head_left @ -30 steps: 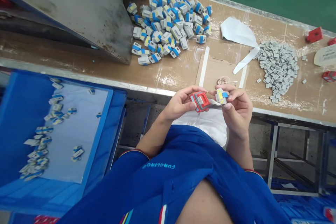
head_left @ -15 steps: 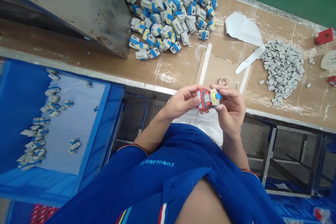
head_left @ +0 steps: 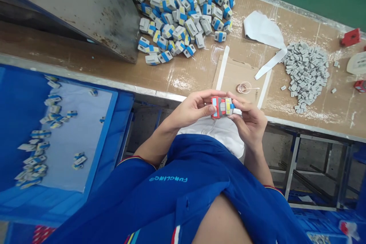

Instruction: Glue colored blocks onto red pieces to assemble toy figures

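Observation:
My left hand (head_left: 192, 111) is closed around a red toy truck cab (head_left: 214, 103) with a light-blue window and a dark grey band. Pinched in the fingers of my right hand (head_left: 249, 121) is a grey toy truck body (head_left: 228, 106) with yellow and blue markings. The two pieces sit end to end just in front of the table edge; whether they are joined, I cannot tell. Fingers cover parts of both. Beyond my hands, a small cup with a thin stick (head_left: 243, 87) stands on a flat piece of cardboard (head_left: 228, 74).
A large pile of similar grey, blue and yellow bodies (head_left: 183, 19) lies on the table, beside a metal chute (head_left: 94, 7). Small grey pieces (head_left: 307, 68) are heaped to the right, near a white cloth (head_left: 263, 28). A blue crate (head_left: 110, 122) with more bodies stands left.
The grey truck body has come closer against the red cab, and both have turned slightly. My hands have shifted a little left, and so has the whole view.

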The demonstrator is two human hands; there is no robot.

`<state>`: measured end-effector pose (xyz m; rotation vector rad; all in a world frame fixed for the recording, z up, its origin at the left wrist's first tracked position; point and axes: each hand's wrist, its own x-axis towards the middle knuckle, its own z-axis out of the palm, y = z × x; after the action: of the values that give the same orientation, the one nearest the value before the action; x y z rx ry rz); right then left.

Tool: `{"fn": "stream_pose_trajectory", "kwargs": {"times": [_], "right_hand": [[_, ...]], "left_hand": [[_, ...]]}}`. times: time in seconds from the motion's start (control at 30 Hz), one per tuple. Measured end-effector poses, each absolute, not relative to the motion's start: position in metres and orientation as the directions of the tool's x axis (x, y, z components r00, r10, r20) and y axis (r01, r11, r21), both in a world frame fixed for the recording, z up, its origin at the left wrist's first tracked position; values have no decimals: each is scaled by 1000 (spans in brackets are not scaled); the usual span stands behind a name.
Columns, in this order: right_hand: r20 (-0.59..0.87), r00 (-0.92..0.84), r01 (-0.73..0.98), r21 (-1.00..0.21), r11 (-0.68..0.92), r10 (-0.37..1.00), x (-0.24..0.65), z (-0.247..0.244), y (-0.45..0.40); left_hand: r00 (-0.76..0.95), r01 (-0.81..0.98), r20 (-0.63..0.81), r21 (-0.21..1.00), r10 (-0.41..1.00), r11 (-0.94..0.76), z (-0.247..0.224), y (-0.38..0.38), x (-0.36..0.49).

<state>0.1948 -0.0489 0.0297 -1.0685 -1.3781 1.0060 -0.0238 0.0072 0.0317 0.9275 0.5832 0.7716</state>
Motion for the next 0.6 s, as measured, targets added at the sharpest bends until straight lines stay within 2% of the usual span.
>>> {"fn": "stream_pose_trajectory", "kwargs": {"times": [0.13,0.27,0.43,0.6], "right_hand": [[312,1,51,-949,311,950,189,18,-47],[372,119,203,-917,345,920,181,7,-47],[367,211,314,-903,292,906,174,10,-53],[369,103,240,-910,337,924,170,17,-63]], "left_hand": [[478,-287,-149,905,865,314,33,5,-23],[307,-251,-62,957,950,144,35,0,-15],[331,-354,-19,924,943,143,34,-6,-6],[317,-373,-3,919,948,128,34,-10,4]]}}
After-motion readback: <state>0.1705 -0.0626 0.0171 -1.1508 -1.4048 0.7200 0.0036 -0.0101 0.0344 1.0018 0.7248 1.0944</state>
